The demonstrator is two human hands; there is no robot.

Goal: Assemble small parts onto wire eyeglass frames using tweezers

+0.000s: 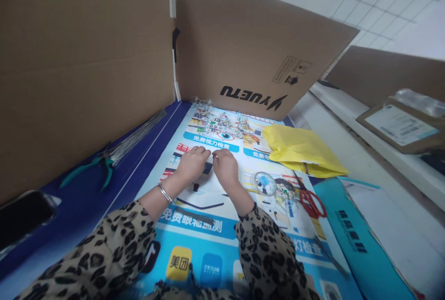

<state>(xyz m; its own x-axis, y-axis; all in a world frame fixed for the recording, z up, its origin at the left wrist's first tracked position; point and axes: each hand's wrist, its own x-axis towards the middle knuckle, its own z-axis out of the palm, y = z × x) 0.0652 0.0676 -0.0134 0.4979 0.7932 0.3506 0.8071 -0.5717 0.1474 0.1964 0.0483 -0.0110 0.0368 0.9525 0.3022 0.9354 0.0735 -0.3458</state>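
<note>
1. Left hand [192, 166], silver metal bangle [164, 193] at wrist: fingers curled, grip hidden; cannot tell what they hold.
2. Right hand [225, 166]: fingers bent inward, tips near the left's; cannot tell if pinching anything.
3. Beneath both: blue-and-white printed poster [208, 188].
4. 12 o'clock, just beyond: glinting tangle of thin strands [222, 124].
5. 9 o'clock: teal-handled pliers [109, 165].
6. 3 o'clock: soft yellow pouch [302, 147].

I can't tell what, if anything, the left hand [194, 163] and right hand [225, 168] pinch; it's too small from here. The left edge crops a dark phone-like slab [24, 220]; the parcel label [399, 125] blurs past reading.
</note>
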